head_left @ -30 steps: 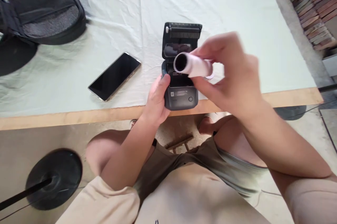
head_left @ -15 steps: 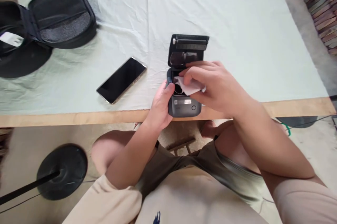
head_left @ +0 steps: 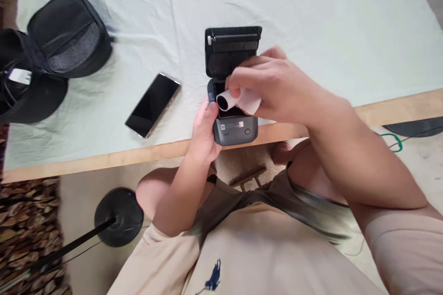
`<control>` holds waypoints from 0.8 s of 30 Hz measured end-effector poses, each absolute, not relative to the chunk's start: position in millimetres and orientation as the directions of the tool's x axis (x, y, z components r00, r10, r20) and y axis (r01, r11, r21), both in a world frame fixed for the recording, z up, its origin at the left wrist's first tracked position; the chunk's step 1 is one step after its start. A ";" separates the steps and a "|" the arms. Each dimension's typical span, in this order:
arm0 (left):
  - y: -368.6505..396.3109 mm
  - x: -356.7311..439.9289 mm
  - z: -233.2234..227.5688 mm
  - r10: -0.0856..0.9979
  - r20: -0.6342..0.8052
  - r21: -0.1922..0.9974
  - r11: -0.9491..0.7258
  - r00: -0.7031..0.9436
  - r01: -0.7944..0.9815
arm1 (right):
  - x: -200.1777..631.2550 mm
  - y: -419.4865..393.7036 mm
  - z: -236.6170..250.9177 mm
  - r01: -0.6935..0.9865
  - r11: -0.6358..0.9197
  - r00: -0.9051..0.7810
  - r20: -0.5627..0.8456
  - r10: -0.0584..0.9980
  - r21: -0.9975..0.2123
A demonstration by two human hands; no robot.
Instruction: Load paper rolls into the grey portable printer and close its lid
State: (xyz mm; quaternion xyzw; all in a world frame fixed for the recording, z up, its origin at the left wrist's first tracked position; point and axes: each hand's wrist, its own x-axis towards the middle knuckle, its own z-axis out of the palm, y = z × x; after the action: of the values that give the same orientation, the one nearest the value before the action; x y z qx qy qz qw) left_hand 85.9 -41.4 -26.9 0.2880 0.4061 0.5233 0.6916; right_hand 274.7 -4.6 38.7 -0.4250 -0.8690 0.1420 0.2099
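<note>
A small dark grey label printer (head_left: 236,133) is held at the table's near edge, its black lid (head_left: 233,39) swung up. My left hand (head_left: 204,131) grips its left side, thumb on the rim. Above the open compartment, my right hand (head_left: 268,85) pinches a white paper roll (head_left: 228,100), which lies tilted with its dark hollow end facing left. A loose flap of paper hangs at the right of the roll. My right fingers hide part of the compartment and the lid's lower right.
Left of the printer lies a phone (head_left: 153,105), screen up. Farther left stands an open black case (head_left: 71,32) with a white plug (head_left: 20,76) and cable inside. A pale cloth (head_left: 311,18) covers the table, bordered by a wooden edge (head_left: 155,149). A round black stand base (head_left: 119,216) is on the floor.
My right hand has lifted the paper roll a little out of the compartment and tilted it, so its hollow end now shows. The camera view has turned slightly.
</note>
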 end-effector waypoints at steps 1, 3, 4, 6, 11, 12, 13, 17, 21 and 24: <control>-41.3 86.1 -27.0 0.956 -0.269 0.822 0.293 0.121 -0.489 | 275.0 -6.9 44.0 0.686 0.586 -0.537 0.244 0.808 -0.432; -41.2 87.0 -26.9 0.952 -0.280 0.817 0.302 0.120 -0.490 | 274.1 -11.4 53.5 0.735 0.534 -0.482 0.232 0.845 -0.417; -41.3 87.5 -26.7 0.952 -0.280 0.817 0.302 0.120 -0.490 | 272.6 -13.4 56.7 0.774 0.501 -0.453 0.215 0.865 -0.387; -41.7 88.6 -26.2 0.957 -0.268 0.822 0.289 0.115 -0.491 | 267.7 -15.9 58.2 0.845 0.447 -0.416 0.167 0.894 -0.292; -42.5 90.5 -21.3 0.964 -0.238 0.828 0.265 0.118 -0.494 | 253.6 -15.4 42.8 0.857 0.450 -0.439 0.103 0.893 -0.250; -42.4 90.4 -19.9 0.961 -0.248 0.820 0.276 0.123 -0.502 | 252.4 -15.9 40.3 0.842 0.468 -0.449 0.130 0.884 -0.269; -42.1 90.0 -18.6 0.957 -0.261 0.808 0.289 0.127 -0.514 | 252.0 -17.0 38.8 0.828 0.484 -0.457 0.161 0.875 -0.283; -40.6 86.5 -16.5 0.948 -0.290 0.792 0.316 0.134 -0.522 | 254.5 -27.0 39.1 0.756 0.552 -0.503 0.229 0.834 -0.351; -40.9 82.9 -17.9 0.956 -0.268 0.837 0.294 0.123 -0.461 | 260.2 -34.8 42.5 0.610 0.635 -0.537 0.342 0.771 -0.474; -42.0 81.5 -19.4 0.951 -0.252 0.843 0.305 0.177 -0.443 | 266.2 -31.1 44.3 0.591 0.611 -0.291 0.567 0.770 -0.526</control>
State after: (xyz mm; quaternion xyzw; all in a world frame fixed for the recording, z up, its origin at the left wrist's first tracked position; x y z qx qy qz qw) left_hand 81.5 -42.0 -19.4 0.3147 0.4038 0.4982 0.6998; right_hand 266.2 -31.1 44.3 -0.4276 -0.7962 0.1080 0.4142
